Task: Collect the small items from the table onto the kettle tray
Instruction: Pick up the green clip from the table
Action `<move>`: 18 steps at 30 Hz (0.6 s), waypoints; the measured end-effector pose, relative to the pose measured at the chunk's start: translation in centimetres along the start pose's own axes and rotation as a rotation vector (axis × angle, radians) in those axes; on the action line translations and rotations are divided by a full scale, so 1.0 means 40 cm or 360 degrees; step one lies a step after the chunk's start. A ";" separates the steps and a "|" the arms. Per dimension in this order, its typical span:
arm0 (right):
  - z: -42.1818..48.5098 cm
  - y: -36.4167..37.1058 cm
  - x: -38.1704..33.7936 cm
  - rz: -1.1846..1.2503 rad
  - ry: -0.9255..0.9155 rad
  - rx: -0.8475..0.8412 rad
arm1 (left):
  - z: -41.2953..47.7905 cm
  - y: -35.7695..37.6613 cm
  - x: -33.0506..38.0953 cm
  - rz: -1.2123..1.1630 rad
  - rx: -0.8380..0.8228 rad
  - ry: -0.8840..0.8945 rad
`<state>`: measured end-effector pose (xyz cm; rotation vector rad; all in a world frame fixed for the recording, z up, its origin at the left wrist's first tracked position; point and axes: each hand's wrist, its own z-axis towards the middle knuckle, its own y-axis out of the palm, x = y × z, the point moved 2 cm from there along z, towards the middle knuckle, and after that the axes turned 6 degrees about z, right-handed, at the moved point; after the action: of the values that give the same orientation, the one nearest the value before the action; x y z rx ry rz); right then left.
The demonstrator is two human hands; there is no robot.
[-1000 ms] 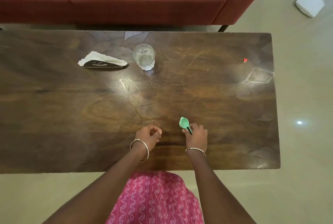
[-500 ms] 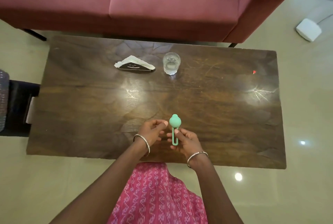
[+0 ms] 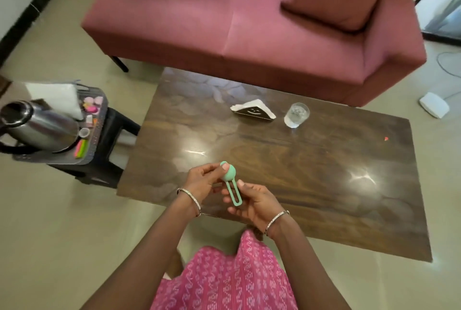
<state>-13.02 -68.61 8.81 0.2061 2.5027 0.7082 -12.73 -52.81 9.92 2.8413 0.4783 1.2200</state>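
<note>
Head view: step in hand = carrying one small item to the tray. The green scoop (image 3: 228, 175) is off the worktop (image 3: 311, 180), held in the air over its near edge, twd the left corner. Left hand (image 3: 199, 182) pinches the round head, thumb on top. Right hand (image 3: 254, 201) grips the loop handle w/ curled fingers, palm up. Both wrists bent inward, forearms meeting in front of the body.

Kettle tray (image 3: 98, 120) sits on a dark stool (image 3: 112, 135) just off the worktop's left end, w/ kettle (image 3: 37, 127) and other bits already on it.

Next, prob.: one hand lets go, the other swings left and sets the scoop on a free spot beside the kettle. A tiny red scrap (image 3: 386, 138) nr the right edge looks uncollected.
</note>
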 end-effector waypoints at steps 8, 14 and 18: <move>0.100 0.389 0.188 0.0123 0.0062 -0.0166 | -0.131 -0.423 0.090 -0.0053 0.0023 0.0221; 0.176 0.643 0.304 -0.0125 0.0171 -0.0297 | -0.198 -0.724 0.106 -0.0092 0.0272 0.0300; 0.222 0.762 0.357 -0.0514 0.0165 -0.0304 | -0.213 -0.872 0.073 -0.0205 0.0542 0.0233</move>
<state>-20.37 -34.73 11.99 -0.3042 2.4624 0.8304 -26.41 -19.67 13.35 2.9370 0.9438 1.4523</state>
